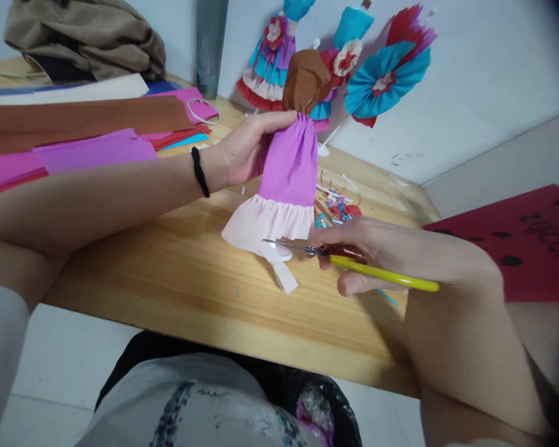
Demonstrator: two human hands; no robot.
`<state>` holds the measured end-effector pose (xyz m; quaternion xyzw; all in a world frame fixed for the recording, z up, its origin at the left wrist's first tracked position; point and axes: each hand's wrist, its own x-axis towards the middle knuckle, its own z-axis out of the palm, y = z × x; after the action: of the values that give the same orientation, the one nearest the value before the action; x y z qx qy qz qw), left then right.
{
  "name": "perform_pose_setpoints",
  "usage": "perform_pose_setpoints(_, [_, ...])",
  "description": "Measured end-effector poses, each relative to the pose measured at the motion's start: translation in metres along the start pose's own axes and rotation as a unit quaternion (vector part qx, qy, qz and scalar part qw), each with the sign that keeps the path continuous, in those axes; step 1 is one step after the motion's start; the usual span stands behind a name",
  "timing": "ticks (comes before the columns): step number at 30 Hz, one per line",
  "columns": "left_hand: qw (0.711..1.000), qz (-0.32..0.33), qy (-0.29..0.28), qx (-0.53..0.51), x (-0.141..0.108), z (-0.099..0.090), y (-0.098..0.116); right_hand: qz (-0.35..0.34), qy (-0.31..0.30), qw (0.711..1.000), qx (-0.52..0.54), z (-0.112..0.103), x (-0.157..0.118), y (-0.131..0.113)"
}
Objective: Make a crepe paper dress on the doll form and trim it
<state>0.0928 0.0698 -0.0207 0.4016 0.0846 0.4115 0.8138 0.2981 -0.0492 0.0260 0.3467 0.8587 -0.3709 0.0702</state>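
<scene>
My left hand [248,149] is closed around the waist of a paper doll dress [291,161], with a gathered purple skirt, a pale pink ruffle [270,217] along its bottom and a brown crepe-paper top [305,77]. In my right hand [382,248] is a pair of small scissors [368,270] with yellow handles. Their thin blades lie at the lower edge of the pink ruffle. From that edge a narrow strip of pale paper [284,276] hangs down over the table. Part of a white round base [282,251] shows under the ruffle.
Dressed paper figures [270,62] and a blue paper fan [386,81] stand by the wall. Colored paper sheets [84,121] and brown cloth [88,37] lie left. Paper scraps [338,208] are behind my right hand; a red box [531,242] is right. Below is a black-lined bin [345,403].
</scene>
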Motion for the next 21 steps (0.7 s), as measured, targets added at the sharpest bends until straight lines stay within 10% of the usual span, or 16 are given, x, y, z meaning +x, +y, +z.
perform_pose_setpoints(21, [0.999,0.027,0.04,-0.011,0.0002,0.0019,-0.0029,-0.034,0.009,0.991,0.131,0.003,-0.0018,0.0029])
